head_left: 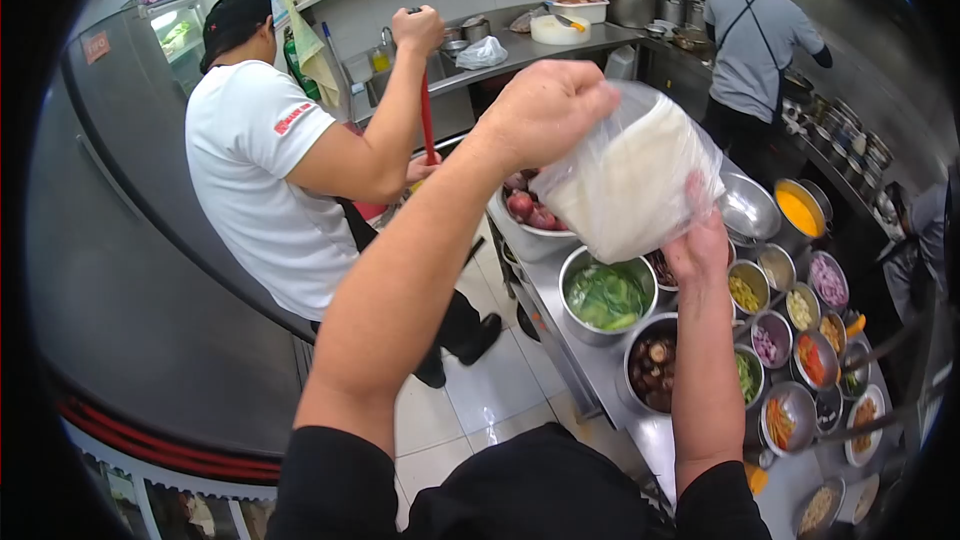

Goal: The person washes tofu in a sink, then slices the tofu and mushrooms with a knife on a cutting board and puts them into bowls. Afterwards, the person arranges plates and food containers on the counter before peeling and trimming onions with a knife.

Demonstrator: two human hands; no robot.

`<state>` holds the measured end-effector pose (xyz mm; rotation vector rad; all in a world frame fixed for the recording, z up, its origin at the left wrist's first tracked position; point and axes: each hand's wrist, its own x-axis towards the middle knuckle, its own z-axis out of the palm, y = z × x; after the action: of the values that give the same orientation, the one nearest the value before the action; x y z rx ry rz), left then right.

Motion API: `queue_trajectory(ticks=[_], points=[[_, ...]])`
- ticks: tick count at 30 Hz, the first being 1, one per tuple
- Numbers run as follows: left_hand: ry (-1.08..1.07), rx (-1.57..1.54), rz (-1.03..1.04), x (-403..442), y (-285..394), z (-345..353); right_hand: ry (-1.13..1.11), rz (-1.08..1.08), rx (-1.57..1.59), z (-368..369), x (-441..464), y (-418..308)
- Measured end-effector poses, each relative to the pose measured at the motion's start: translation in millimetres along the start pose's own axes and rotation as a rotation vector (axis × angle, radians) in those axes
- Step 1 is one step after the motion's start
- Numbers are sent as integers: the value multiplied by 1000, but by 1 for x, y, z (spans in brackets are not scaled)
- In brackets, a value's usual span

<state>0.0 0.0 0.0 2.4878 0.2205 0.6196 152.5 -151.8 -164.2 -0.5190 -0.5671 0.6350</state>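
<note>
A clear plastic bag point(635, 175) with a flat, whitish block or stack inside hangs tilted in front of me, above the steel counter. My left hand point(550, 110) is closed on the bag's gathered upper corner. My right hand point(700, 235) grips the lower right side of the bag, its fingers partly behind the plastic. What the white contents are, I cannot tell. Below the bag stand a pot of green leaves in liquid point(607, 295), a pot of mushrooms point(655, 365) and a container of red onions point(530, 210).
The steel counter point(650, 440) carries several bowls of cut vegetables, including a bowl of orange strips point(785, 418). A pot of yellow liquid point(797, 208) stands beyond. On the left a co-worker point(260, 180) holds a red pole point(427, 115); another person point(755, 40) stands at the back right.
</note>
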Motion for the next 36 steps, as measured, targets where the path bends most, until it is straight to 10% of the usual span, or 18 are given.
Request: queue_trajectory(ticks=[10,22,36], points=[[507,-1170,65,72,-81,-40,16,194,305,57,136,82],[884,-454,169,163,-234,-92,24,-42,467,99,213,215],[819,-938,5,296,-382,-71,320,-424,285,-16,320,153]])
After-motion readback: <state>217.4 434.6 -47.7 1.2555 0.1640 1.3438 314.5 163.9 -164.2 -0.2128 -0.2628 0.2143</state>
